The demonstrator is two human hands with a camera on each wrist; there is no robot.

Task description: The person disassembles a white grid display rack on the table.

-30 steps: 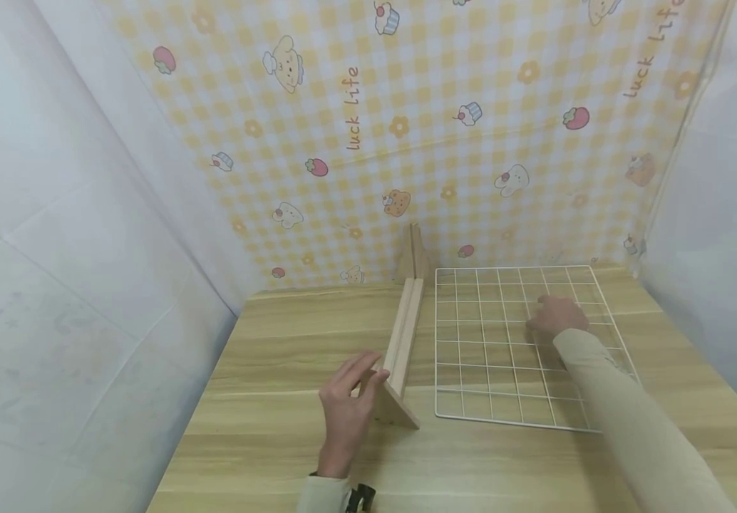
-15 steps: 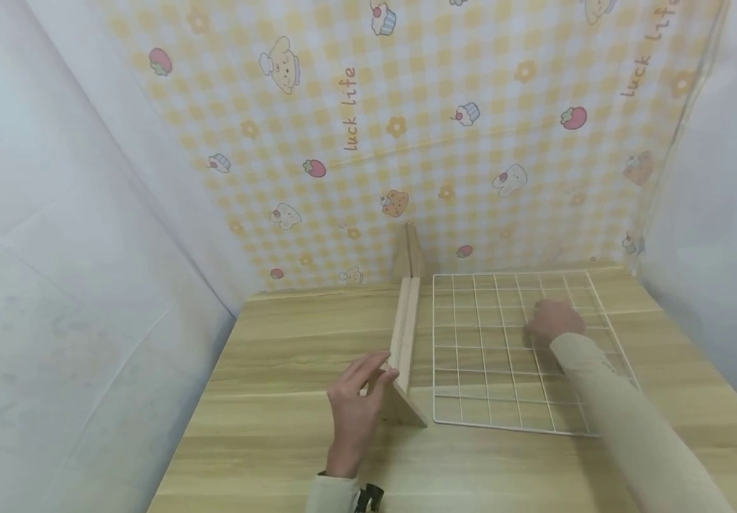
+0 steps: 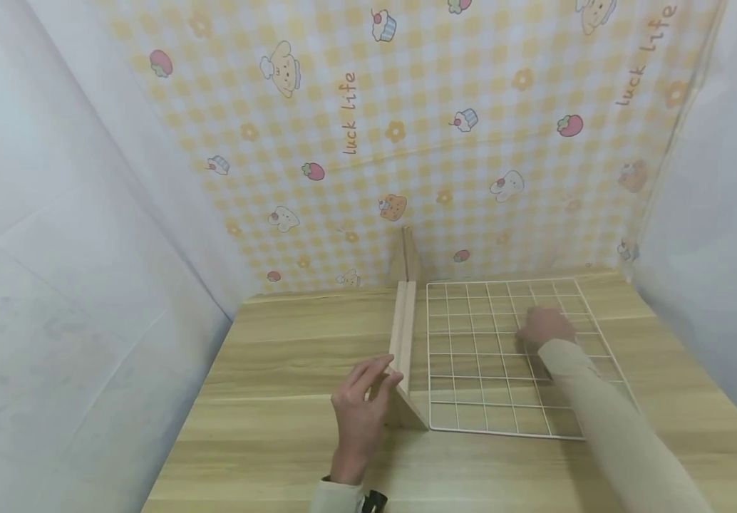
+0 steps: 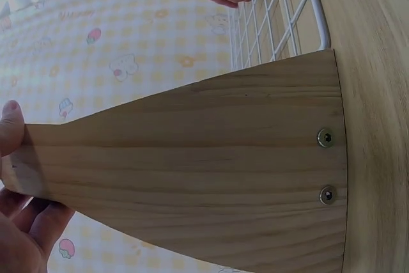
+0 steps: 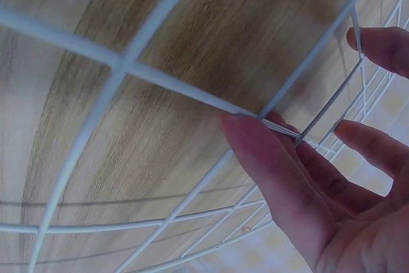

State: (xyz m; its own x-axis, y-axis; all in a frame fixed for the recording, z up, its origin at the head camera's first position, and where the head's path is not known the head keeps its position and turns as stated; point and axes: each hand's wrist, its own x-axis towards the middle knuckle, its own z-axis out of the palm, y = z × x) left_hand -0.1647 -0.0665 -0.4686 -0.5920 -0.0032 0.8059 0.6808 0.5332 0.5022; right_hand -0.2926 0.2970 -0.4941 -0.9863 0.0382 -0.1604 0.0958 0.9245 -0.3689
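A wooden stand (image 3: 403, 328) runs front to back on the table, with an upright tapered panel at each end. My left hand (image 3: 358, 413) holds the narrow top of the near panel (image 4: 185, 158) between thumb and fingers. Two metal screws (image 4: 326, 137) show near that panel's base. Right of the stand lies a white wire grid (image 3: 429, 356), its near-left corner close against the panel; whether they touch I cannot tell. My right hand (image 3: 548, 328) pinches a wire of the grid (image 5: 124, 62), thumb on one side and fingers through the openings.
A wood-grain table (image 3: 279, 442) carries everything. Behind it hangs a yellow checked cloth (image 3: 407, 92) with cartoon prints, close to the stand's far panel. White sheets (image 3: 86, 249) enclose the left and right sides.
The grid has come left and slightly nearer with my right hand. My left hand and the stand's near end have shifted right, narrowing the gap to the grid. The head view has tilted slightly.
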